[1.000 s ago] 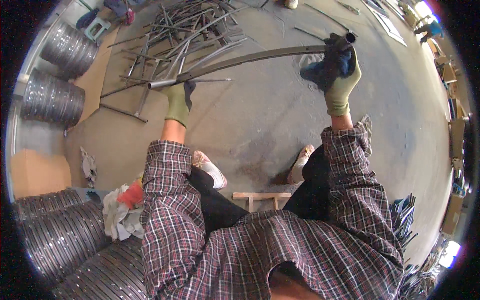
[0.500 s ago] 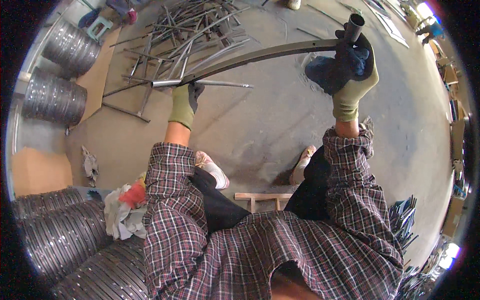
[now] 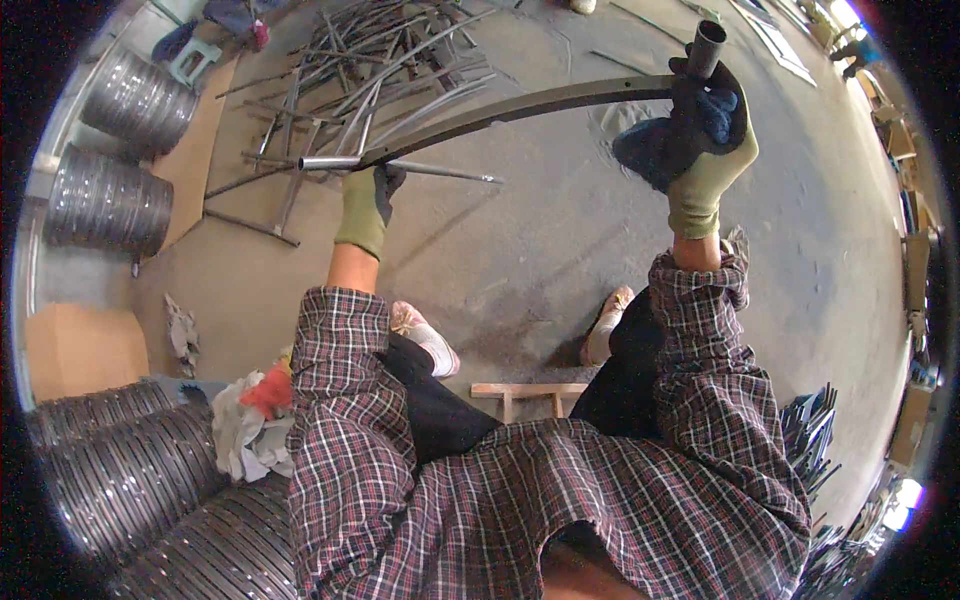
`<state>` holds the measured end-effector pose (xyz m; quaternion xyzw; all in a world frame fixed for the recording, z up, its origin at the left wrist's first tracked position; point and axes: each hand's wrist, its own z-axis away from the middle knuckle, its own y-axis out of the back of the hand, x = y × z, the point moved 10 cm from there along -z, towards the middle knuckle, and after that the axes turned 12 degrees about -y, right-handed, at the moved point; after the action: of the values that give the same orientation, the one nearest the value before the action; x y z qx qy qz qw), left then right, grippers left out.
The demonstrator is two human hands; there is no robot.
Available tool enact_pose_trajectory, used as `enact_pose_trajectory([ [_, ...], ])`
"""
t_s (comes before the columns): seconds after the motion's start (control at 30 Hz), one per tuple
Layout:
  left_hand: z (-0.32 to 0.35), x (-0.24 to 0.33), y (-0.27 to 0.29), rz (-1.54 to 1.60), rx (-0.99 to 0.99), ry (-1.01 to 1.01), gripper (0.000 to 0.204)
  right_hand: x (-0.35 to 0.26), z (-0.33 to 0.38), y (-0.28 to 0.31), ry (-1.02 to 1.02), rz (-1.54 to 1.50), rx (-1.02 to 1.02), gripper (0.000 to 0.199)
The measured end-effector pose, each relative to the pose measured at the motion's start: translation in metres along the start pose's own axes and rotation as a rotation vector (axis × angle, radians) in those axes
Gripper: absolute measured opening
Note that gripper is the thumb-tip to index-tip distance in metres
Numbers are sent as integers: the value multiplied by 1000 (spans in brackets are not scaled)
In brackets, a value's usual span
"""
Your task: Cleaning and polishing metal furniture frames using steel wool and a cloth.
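Observation:
A dark curved metal bar (image 3: 530,105) is held up in front of me, spanning both hands. At its left end a thin crosswise tube has a shiny stub (image 3: 330,163) and a tapered rod (image 3: 445,173). My left hand (image 3: 366,210), in a green glove with dark palm, is closed round the bar just below that joint. A short, wide, hollow tube (image 3: 707,48) stands at the bar's right end. There my right hand (image 3: 718,160), gloved alike, grips the bar together with a dark blue cloth (image 3: 642,152), which hangs to its left.
A tangled pile of metal frames (image 3: 390,75) lies on the floor ahead. Stacks of dark metal rings (image 3: 110,205) stand at left, with more bundled parts (image 3: 130,480) and rags (image 3: 250,430) nearer. A small wooden stool (image 3: 530,390) is between my legs. More metal parts (image 3: 808,435) lie at right.
The bar and both hands stay almost where they were, with the grips unchanged. Only a very slight shift of the whole view shows.

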<state>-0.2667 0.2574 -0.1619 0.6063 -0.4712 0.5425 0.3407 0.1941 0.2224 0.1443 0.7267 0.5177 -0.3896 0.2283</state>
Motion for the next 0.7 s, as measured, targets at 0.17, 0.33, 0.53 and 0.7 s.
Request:
enact_pose_trajectory([
  [0.17, 7, -2, -2, 299, 224, 239, 22, -5, 1, 1, 5, -34, 9, 30],
  [0.33, 10, 11, -8, 368, 237, 197, 6, 0, 2, 5, -8, -40, 37, 29],
  [0.53, 11, 18, -9, 292, 174, 172, 20, 12, 3, 3, 5, -42, 7, 26],
  [0.7, 18, 35, -8, 226, 216, 166, 20, 18, 1, 5, 63, -54, 15, 28],
])
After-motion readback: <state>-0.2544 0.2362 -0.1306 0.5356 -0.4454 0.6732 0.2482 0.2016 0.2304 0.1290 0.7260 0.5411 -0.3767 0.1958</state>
